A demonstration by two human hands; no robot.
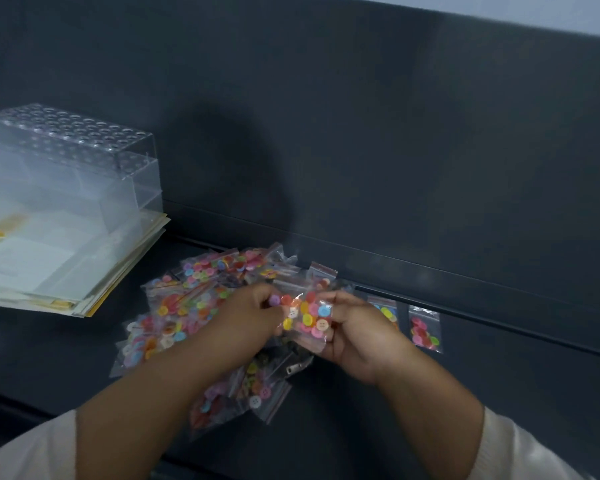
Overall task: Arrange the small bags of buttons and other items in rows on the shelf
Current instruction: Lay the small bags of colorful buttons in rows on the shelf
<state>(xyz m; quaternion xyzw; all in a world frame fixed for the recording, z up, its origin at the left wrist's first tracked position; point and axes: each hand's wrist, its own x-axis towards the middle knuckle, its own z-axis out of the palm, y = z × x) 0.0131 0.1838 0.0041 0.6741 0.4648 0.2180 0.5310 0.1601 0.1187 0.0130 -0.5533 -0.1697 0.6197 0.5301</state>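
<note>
Dark grey shelf (499, 393), loose pile of button bags (187, 306) at centre. Left hand (253, 317) and right hand (357, 334) both pinch a single bag (309, 313) above the pile. Two laid bags (425, 329) sit side by side to the right. Row barely begun, by my reading; next move calls for setting this one down flat beside them.

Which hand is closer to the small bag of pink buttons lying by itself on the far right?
Right. The right hand sits just left of the pink button bag; the left hand is farther left, over the pile. Both pinch one mixed-button bag.
</note>
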